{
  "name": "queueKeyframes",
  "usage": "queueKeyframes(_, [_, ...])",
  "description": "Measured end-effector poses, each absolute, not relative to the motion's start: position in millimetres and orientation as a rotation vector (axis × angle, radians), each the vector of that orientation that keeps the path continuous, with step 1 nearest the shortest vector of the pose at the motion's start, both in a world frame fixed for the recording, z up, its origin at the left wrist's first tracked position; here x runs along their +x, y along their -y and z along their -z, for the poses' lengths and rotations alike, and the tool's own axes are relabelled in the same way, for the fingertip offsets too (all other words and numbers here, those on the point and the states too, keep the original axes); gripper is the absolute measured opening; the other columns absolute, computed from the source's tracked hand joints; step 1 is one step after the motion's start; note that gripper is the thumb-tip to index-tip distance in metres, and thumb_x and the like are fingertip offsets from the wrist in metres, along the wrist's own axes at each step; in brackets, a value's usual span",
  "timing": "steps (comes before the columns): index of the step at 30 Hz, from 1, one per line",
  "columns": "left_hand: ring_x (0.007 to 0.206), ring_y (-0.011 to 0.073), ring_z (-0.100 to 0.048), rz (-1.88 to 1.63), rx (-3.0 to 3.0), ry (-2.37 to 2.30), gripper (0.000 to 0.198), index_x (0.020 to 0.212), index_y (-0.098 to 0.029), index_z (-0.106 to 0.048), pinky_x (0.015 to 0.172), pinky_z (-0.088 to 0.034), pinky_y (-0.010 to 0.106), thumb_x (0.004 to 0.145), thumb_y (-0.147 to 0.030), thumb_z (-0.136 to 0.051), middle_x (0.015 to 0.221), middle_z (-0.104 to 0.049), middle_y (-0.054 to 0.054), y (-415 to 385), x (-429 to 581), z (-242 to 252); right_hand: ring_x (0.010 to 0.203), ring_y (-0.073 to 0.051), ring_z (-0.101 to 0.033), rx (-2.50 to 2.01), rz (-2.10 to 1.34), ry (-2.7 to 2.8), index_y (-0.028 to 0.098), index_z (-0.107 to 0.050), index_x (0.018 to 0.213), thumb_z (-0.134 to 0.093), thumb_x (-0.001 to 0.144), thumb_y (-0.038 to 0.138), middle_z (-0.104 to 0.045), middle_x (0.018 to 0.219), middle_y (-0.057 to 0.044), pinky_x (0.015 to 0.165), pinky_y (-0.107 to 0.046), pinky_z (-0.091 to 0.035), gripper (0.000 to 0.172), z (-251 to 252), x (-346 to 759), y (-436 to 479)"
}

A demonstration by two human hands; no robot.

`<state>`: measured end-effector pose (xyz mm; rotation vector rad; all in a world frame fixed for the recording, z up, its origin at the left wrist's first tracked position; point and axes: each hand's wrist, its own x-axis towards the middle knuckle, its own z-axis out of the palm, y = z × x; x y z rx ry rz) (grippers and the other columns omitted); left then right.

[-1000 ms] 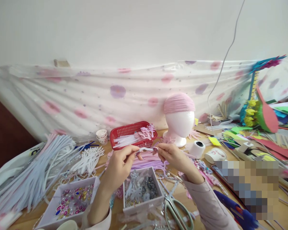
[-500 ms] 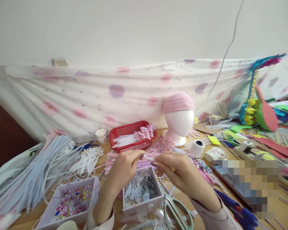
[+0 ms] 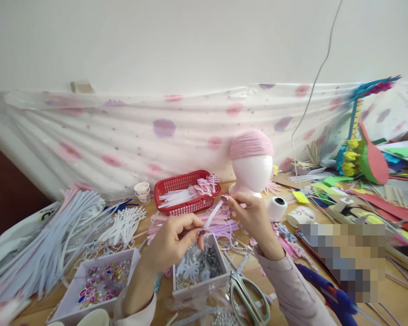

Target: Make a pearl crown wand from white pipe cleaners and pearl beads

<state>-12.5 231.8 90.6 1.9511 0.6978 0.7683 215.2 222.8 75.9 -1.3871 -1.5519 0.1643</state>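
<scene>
Near a box [image 3: 201,288], left hand [image 3: 168,240], right hand [image 3: 252,217], pale strip [image 3: 213,213] pinched between.

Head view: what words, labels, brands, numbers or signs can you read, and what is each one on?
No text reads clearly.
White object, far left: dark marks like lettering, partly covered, unreadable.
Stacked cups: red print, too small to read.
Tipped cup: red print, too blurred to read.
Pixelated patch, right: masked, nothing readable.
</scene>
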Motion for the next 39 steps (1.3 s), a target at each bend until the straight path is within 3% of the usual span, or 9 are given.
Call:
queueKeyframes(5, [0.06,0.0137,-0.058,-1.071,1.804,-0.767,0.019,0.091,-0.015,-0.066,0.058,-0.042,0.024,0.091,-0.031,-0.056,0.065,-0.068,0.002,-235.8,-15.6,-90.0,0.051,-0.012,-0.046,-1.393,-0.206,1.682,0.018,-0.058,0.06,-0.052,0.094,0.034,-0.053,0.051,0.002,0.052,-0.025,-0.033,0.039,-76.8,208.5,-217.5])
queueKeyframes(10, [0.062,0.0152,-0.063,-1.239,1.841,-0.951,0.02,0.095,-0.016,-0.066,0.059,-0.045,0.024,0.092,-0.03,-0.053,0.068,-0.067,0.001,-240.0,-12.0,-86.2,0.058,-0.013,-0.046,-1.211,-0.309,2.194,0.019,-0.055,0.063,-0.047,0.1,0.031,-0.054,0.061,0.001,0.058,-0.027,-0.033,0.039,-95.3,195.2,-176.5])
queueKeyframes(16, [0.053,0.013,-0.058,-1.06,2.106,-1.029,0.019,0.104,-0.019,-0.061,0.049,-0.037,0.021,0.091,-0.021,-0.047,0.065,-0.066,-0.002,-235.8,-0.8,-84.8,0.07,-0.015,-0.051,-1.132,-0.343,2.283,0.02,-0.055,0.079,-0.043,0.1,0.02,-0.058,0.075,-0.002,0.063,-0.028,-0.038,0.024,-109.8,188.9,-153.6])
queueKeyframes(21, [0.057,0.0126,-0.059,-0.877,2.205,-0.999,0.014,0.087,-0.02,-0.059,0.056,-0.038,0.022,0.092,-0.018,-0.046,0.064,-0.065,-0.004,-237.7,-0.5,-85.8,0.071,-0.017,-0.054,-1.115,-0.199,2.034,0.02,-0.06,0.091,-0.042,0.099,0.018,-0.06,0.077,-0.003,0.063,-0.028,-0.04,0.02,-112.0,199.8,-161.4])
queueKeyframes(25, [0.062,0.0118,-0.06,-0.78,2.277,-0.878,0.017,0.08,-0.02,-0.061,0.064,-0.04,0.022,0.089,-0.012,-0.05,0.066,-0.066,-0.004,-234.2,-0.8,-89.9,0.063,-0.016,-0.053,-1.138,-0.025,1.834,0.02,-0.06,0.08,-0.046,0.097,0.021,-0.057,0.067,-0.001,0.059,-0.027,-0.038,0.022,-109.6,210.8,-170.9])
queueKeyframes(28, [0.06,0.0109,-0.058,-0.692,2.229,-0.714,0.019,0.075,-0.02,-0.061,0.06,-0.039,0.021,0.087,-0.009,-0.051,0.065,-0.068,-0.003,-228.4,-2.0,-93.6,0.059,-0.015,-0.05,-1.234,0.032,1.697,0.02,-0.055,0.068,-0.048,0.097,0.025,-0.054,0.061,0.0,0.059,-0.027,-0.035,0.03,-102.8,217.2,-186.5])
queueKeyframes(33, [0.054,0.0108,-0.053,-0.731,1.87,-0.525,0.009,0.083,-0.019,-0.057,0.052,-0.035,0.022,0.092,-0.022,-0.054,0.063,-0.068,0.0,-228.0,-6.9,-90.2,0.054,-0.014,-0.046,-1.348,-0.192,1.683,0.02,-0.044,0.059,-0.044,0.096,0.035,-0.048,0.055,0.001,0.055,-0.026,-0.031,0.039,-86.5,214.6,-214.6])
queueKeyframes(39, [0.044,0.0067,-0.036,-0.862,1.525,-0.499,0.027,0.084,-0.016,-0.061,0.046,-0.023,0.021,0.091,-0.043,-0.06,0.053,-0.057,-0.003,-240.4,-8.6,-80.2,0.053,-0.014,-0.05,-1.432,-0.379,1.761,0.02,-0.051,0.063,-0.042,0.094,0.032,-0.052,0.054,0.001,0.056,-0.025,-0.032,0.035,-74.6,201.8,-224.0])
